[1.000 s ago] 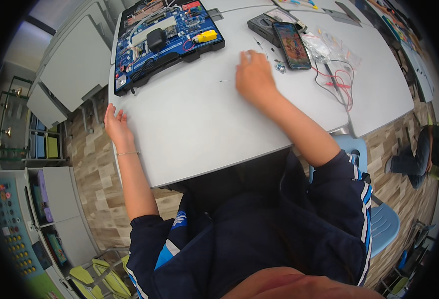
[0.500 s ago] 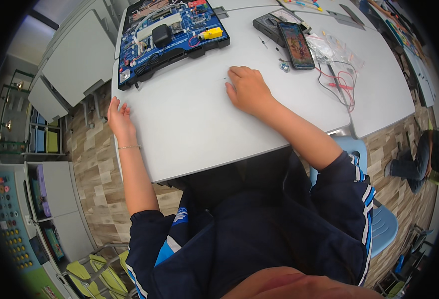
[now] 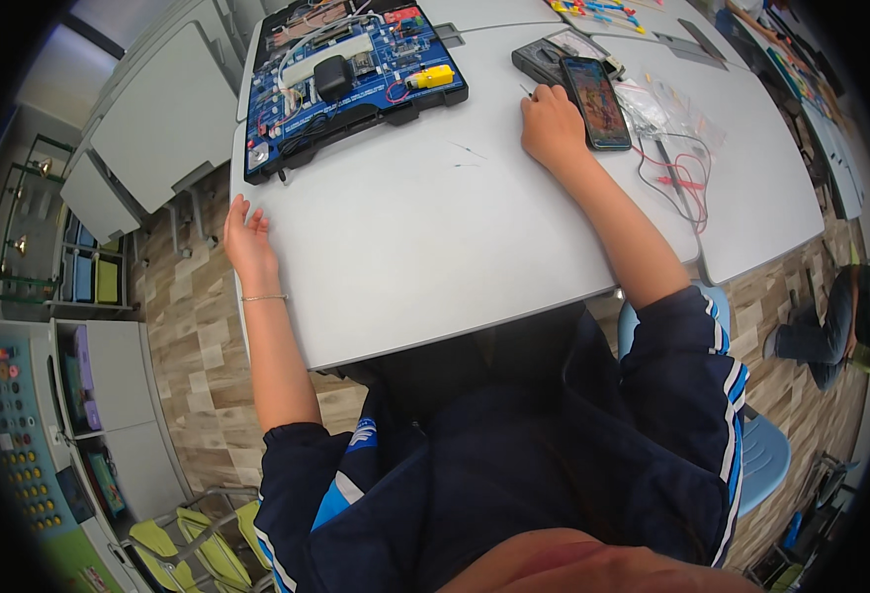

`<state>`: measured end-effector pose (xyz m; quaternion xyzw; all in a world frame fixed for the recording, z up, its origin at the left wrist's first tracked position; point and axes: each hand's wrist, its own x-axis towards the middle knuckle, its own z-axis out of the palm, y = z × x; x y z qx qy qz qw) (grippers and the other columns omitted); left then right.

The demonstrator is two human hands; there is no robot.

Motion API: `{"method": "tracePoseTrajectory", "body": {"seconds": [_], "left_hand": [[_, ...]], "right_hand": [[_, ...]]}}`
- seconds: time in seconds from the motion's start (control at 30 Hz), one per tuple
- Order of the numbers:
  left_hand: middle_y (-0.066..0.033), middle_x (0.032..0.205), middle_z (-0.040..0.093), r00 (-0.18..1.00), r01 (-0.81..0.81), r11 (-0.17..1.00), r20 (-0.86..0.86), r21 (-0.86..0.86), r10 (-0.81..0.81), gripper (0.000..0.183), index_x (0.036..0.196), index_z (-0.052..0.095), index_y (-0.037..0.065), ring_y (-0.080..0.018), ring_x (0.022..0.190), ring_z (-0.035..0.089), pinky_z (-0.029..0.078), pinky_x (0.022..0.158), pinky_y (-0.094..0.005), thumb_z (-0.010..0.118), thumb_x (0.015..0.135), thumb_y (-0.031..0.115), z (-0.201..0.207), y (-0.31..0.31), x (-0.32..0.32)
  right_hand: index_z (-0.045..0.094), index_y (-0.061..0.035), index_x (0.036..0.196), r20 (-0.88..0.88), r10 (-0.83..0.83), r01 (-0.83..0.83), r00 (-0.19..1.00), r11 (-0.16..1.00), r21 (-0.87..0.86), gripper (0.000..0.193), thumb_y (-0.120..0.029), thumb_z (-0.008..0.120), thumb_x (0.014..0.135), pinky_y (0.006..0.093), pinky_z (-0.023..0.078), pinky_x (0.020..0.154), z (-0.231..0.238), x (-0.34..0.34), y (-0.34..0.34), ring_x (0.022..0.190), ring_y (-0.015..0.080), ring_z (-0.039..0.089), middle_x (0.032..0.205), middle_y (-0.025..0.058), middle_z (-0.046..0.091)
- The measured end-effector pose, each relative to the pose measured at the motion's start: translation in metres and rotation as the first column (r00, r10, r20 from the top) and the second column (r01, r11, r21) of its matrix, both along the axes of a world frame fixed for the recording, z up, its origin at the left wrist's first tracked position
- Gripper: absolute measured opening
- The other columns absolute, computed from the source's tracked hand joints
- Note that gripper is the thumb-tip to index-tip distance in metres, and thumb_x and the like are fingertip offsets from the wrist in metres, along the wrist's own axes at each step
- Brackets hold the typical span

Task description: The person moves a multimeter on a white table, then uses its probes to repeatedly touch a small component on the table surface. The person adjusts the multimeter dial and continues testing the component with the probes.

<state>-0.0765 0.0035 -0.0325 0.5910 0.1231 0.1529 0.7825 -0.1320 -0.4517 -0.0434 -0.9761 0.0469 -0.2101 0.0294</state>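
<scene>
I had the right grip over the tabletop, right of centre in the upper part of the frame, its fingertips bent down and gathered at a thin dark component. I couldn't tell whether they were clamped on that piece or only beside it. Just right of the knuckles lay a phone with a lit, colourful screen, its upper end overlapping a dark grey meter.

My left grip sat at the tabletop's left edge, left of centre in the frame, fingers loosely apart and holding nothing. Between the two, nearer the right one, I saw a pair of fine wire-leaded parts lying flat at upper centre, near each other.

Upper left, I had a black case open to a blue circuit board, with a yellow block toward its right side and a black box near the middle. Right of the phone lay clear plastic bags, and below them looped red and black leads.
</scene>
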Motion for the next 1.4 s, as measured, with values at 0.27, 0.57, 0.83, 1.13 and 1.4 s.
{"method": "tracePoseTrajectory", "body": {"seconds": [0.27, 0.57, 0.83, 1.13, 1.4], "left_hand": [[-0.0032, 0.117, 0.058, 1.000, 0.012, 0.998, -0.010, -0.059, -0.013, 0.039, 0.130, 0.063, 0.004, -0.0162, 0.097, 0.056, 0.045, 0.086, -0.0298, 0.069, 0.098, 0.025, 0.002, -0.005, -0.002], [-0.0031, 0.117, 0.056, 1.000, -0.006, 0.999, -0.004, -0.039, 0.005, 0.039, 0.131, 0.063, 0.004, -0.0162, 0.098, 0.055, 0.045, 0.086, -0.0297, 0.068, 0.099, 0.025, 0.003, -0.006, -0.006], [-0.0059, 0.123, 0.056, 1.000, 0.011, 1.000, 0.006, -0.015, -0.011, 0.042, 0.132, 0.061, 0.002, -0.0160, 0.097, 0.055, 0.046, 0.085, -0.0298, 0.068, 0.099, 0.028, -0.001, -0.004, -0.002], [-0.0079, 0.129, 0.056, 1.000, 0.005, 0.999, 0.007, 0.040, -0.005, 0.043, 0.134, 0.060, 0.003, -0.0162, 0.099, 0.056, 0.047, 0.084, -0.0295, 0.066, 0.100, 0.029, -0.001, -0.010, -0.005], [-0.0048, 0.127, 0.059, 1.000, -0.016, 0.994, 0.008, 0.109, 0.015, 0.038, 0.131, 0.061, 0.007, -0.0139, 0.095, 0.056, 0.047, 0.081, -0.0294, 0.065, 0.100, 0.030, 0.001, -0.016, -0.006]], "right_hand": [[0.065, 0.0030, 0.126, 0.070, 0.164, -0.169, 0.984, 0.983, 0.074, 0.041, -0.005, 0.059, 0.086, 0.0442, 0.042, 0.105, -0.024, -0.034, 0.009, 0.128, 0.0331, 0.051, 0.132, 0.0175, 0.060], [0.065, 0.0062, 0.126, 0.077, 0.281, -0.291, 0.957, 0.916, 0.276, 0.043, -0.003, 0.057, 0.084, 0.0443, 0.040, 0.108, -0.017, -0.061, 0.040, 0.124, 0.0346, 0.051, 0.127, 0.0198, 0.059], [0.069, 0.0006, 0.123, 0.140, 0.405, -0.429, 0.903, 0.846, 0.317, 0.043, -0.008, 0.061, 0.082, 0.0445, 0.041, 0.104, -0.019, -0.035, 0.042, 0.121, 0.0339, 0.051, 0.127, 0.0173, 0.058], [0.033, -0.0022, 0.155, -0.096, -0.511, 0.509, 0.854, 0.784, 0.356, 0.104, -0.049, 0.082, 0.076, 0.0486, 0.046, 0.104, 0.042, -0.003, -0.061, 0.120, 0.0338, 0.061, 0.129, 0.0217, 0.063], [0.036, 0.0125, 0.147, -0.116, -0.278, 0.278, 0.953, 0.660, 0.698, 0.110, -0.050, 0.085, 0.072, 0.0306, 0.055, 0.055, 0.060, -0.019, -0.097, 0.057, 0.0181, 0.067, 0.074, 0.0102, 0.070]]}}
